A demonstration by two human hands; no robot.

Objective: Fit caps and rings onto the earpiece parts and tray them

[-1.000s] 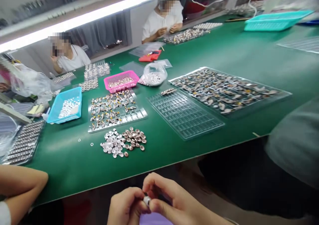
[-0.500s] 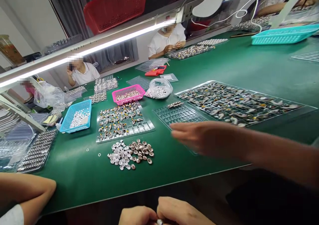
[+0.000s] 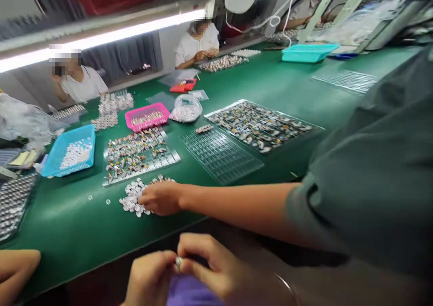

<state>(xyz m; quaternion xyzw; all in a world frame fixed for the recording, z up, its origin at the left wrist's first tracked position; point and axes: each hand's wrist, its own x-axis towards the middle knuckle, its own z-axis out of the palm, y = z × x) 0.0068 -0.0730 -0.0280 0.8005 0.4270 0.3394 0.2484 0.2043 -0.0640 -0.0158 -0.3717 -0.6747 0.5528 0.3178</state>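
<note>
- Your left hand and right hand meet in front of the worktop's near edge, thumbs and fingers pinching a small white piece between them; its finer shape is blurred.
- Beyond your hands, on the worktop, a co-worker's hand reaches in from the right over the loose white discs, fingers down at the pile; you cannot tell whether it grips one. Brown discs show just behind it.
- At your far left, a dark-looking tray carries close rows of small dark and pale pieces.
- Just past the discs, a clear tray bears curved grey parts with yellow bits, its near right strip bare.
- To its left, a blue basket holds a heap of small white pieces.
- Right of the middle, a clear gridded tray has one short row of pale pieces at its far end.
- Beside that, a larger tray is covered with curved grey parts.
- Farther back, a pink basket contains small pale-brown pieces; just right of it, a clear plastic bag bulges with white ones.
- Far right, a turquoise basket stands with its contents hidden from you.
</note>
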